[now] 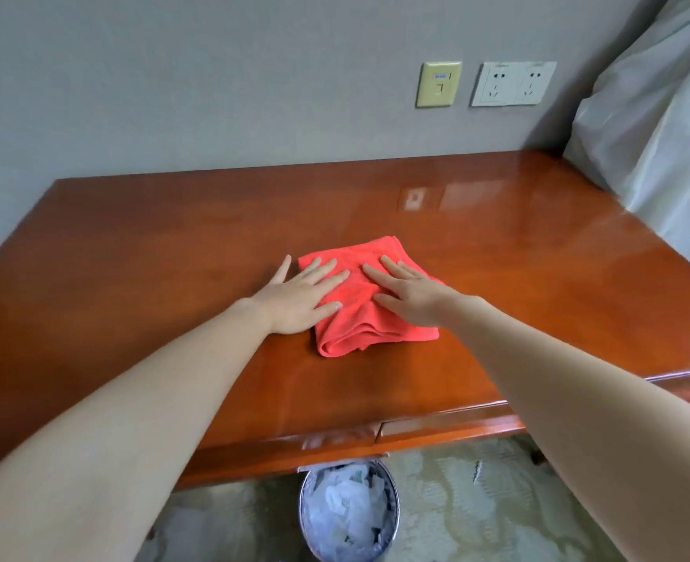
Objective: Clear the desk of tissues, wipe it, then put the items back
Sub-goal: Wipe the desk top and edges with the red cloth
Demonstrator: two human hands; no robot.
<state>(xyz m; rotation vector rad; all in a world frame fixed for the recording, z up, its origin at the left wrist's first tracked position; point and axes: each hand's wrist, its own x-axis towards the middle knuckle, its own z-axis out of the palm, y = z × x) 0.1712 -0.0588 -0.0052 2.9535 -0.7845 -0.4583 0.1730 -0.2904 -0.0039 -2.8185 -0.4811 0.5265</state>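
A: Where was the cloth point(355, 332) found?

B: It was seen folded near the middle of the desk point(132, 257), pressed flat under both hands. The left hand point(298, 296) was spread on its 9 o'clock side, with one finger laid past the edge on bare wood. The right hand point(410, 298) was laid flat on its 3 o'clock side, fingers straight. Nothing was pinched or gripped.

A: What could be expected to go wrong?

B: The top was glossy and the cloth was only pressed, so it could be slid out from under the palms on a hard stroke. The folds at 6 o'clock looked loose and could be dragged open and bunched. If strokes were kept to the middle, the corners at 10 and 2 o'clock could be missed. A sheet point(659, 156) was draped over the desk at 3 o'clock, so it could be snagged, or the wood beneath it left unwiped.

A: And the bin point(392, 505)?

B: It was placed below the front edge at 6 o'clock, so the cloth could be swept off into it. No tissues were seen on the desk. The items to be returned were not in view.
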